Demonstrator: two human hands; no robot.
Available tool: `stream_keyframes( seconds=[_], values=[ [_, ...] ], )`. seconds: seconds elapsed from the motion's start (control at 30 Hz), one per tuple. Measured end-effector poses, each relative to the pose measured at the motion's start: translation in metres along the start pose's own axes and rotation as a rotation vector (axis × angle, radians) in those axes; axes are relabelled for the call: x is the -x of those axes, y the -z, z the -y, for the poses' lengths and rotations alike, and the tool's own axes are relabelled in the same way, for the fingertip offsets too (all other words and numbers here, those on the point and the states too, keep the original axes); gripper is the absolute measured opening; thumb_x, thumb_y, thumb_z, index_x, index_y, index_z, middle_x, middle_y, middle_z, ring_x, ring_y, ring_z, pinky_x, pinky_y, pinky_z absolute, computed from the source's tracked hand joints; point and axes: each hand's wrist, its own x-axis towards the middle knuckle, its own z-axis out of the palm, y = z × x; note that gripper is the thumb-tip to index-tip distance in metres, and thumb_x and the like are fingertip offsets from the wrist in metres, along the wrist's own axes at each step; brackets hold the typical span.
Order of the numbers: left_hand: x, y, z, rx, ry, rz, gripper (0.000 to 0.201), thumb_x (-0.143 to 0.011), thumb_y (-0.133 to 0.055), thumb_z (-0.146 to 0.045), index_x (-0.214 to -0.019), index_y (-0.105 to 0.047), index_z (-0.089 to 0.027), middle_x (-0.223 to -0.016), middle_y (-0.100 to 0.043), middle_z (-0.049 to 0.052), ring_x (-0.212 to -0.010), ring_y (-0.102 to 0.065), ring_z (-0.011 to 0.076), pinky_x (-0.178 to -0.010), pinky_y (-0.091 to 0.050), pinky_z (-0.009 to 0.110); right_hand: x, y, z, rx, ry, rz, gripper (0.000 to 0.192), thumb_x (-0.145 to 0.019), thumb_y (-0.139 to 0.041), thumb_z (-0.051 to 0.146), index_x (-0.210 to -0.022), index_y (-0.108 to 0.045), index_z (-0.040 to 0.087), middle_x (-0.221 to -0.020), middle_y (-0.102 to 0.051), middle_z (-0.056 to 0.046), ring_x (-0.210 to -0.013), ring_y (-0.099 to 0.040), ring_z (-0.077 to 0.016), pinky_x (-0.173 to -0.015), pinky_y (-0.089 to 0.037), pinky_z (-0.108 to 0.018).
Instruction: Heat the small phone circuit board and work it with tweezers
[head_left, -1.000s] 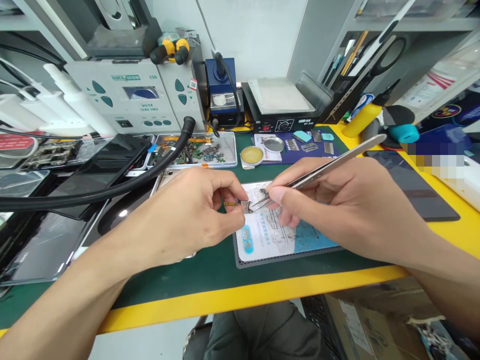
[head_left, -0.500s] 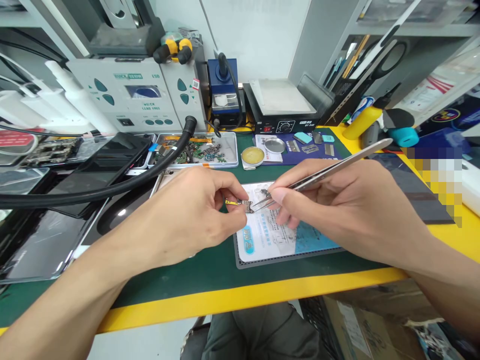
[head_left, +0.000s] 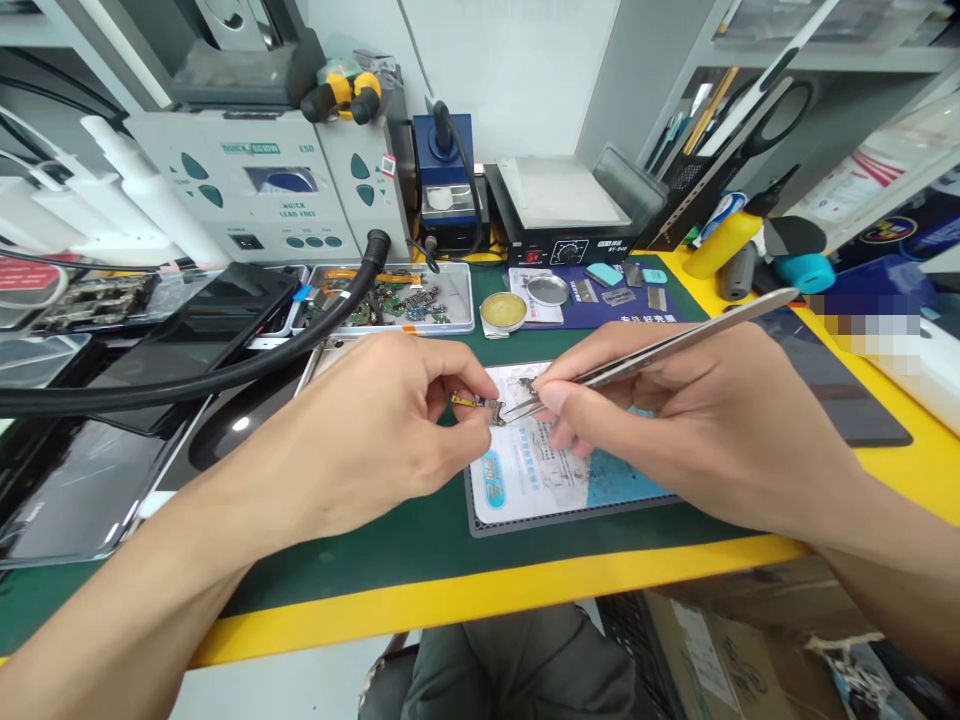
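Observation:
My left hand (head_left: 382,420) pinches a small circuit part with a yellow flex strip (head_left: 480,405) between thumb and fingertips, above the green bench mat. My right hand (head_left: 690,420) grips long metal tweezers (head_left: 660,348), whose tips touch the right end of that small part. Under both hands lies a white and blue printed work pad (head_left: 540,470). The part's lower side is hidden by my fingers.
A thick black hose (head_left: 225,375) crosses the left side over dark phone screens (head_left: 90,480). A metal tray of small boards (head_left: 420,300), a flux tin (head_left: 504,310), a soldering station (head_left: 255,190) and a hot plate (head_left: 562,205) stand behind. The yellow bench edge (head_left: 487,590) runs in front.
The tweezers' back end has tilted slightly lower and to the right. Both hands hold nearly the same place.

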Motion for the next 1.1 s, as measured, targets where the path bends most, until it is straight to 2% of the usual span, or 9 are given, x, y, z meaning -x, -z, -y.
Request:
stream_keyframes(
  seconds=[0.27, 0.53, 0.87, 1.1],
  values=[
    [0.0018, -0.0011, 0.0022, -0.009, -0.030, 0.000, 0.014, -0.083, -0.064, -0.033, -0.089, -0.076, -0.030, -0.055, -0.053, -0.005, -0.046, -0.041, 0.0086, -0.038, -0.030, 0.020, 0.0006, -0.0032, -0.0013, -0.032, -0.005, -0.006, 0.009, -0.091, -0.069, 0.024, -0.086, -0.076, 0.021, -0.065, -0.073, 0.001, -0.059, -0.071, -0.0161, -0.046, -0.049, -0.023],
    [-0.0007, -0.0005, 0.0036, 0.046, 0.093, 0.078, 0.019, -0.081, -0.065, -0.039, -0.092, -0.075, -0.027, -0.056, -0.054, -0.003, -0.043, -0.046, 0.0102, -0.038, -0.031, 0.022, 0.0021, -0.0057, -0.0035, -0.095, -0.065, 0.005, 0.009, -0.092, -0.068, 0.024, -0.088, -0.075, 0.020, -0.066, -0.073, 0.000, -0.052, -0.068, -0.0146, -0.041, -0.047, -0.022],
    [0.0003, -0.0005, 0.0064, 0.068, 0.092, 0.082, 0.019, -0.081, -0.065, -0.037, -0.092, -0.075, -0.026, -0.058, -0.056, -0.002, -0.046, -0.049, 0.0109, -0.041, -0.032, 0.023, -0.0014, -0.0030, -0.0011, -0.155, -0.103, 0.010, 0.010, -0.091, -0.068, 0.017, -0.086, -0.076, 0.017, -0.067, -0.075, 0.000, -0.051, -0.070, -0.0142, -0.042, -0.052, -0.021],
    [-0.0005, 0.0005, 0.0072, 0.088, 0.093, 0.086, 0.018, -0.084, -0.064, -0.039, -0.091, -0.076, -0.027, -0.060, -0.057, -0.002, -0.049, -0.050, 0.0109, -0.043, -0.032, 0.023, 0.0025, -0.0055, -0.0005, -0.070, -0.050, -0.015, 0.019, -0.092, -0.067, 0.021, -0.075, -0.075, 0.019, -0.074, -0.076, -0.001, -0.051, -0.067, -0.0131, -0.041, -0.048, -0.022]
  ],
)
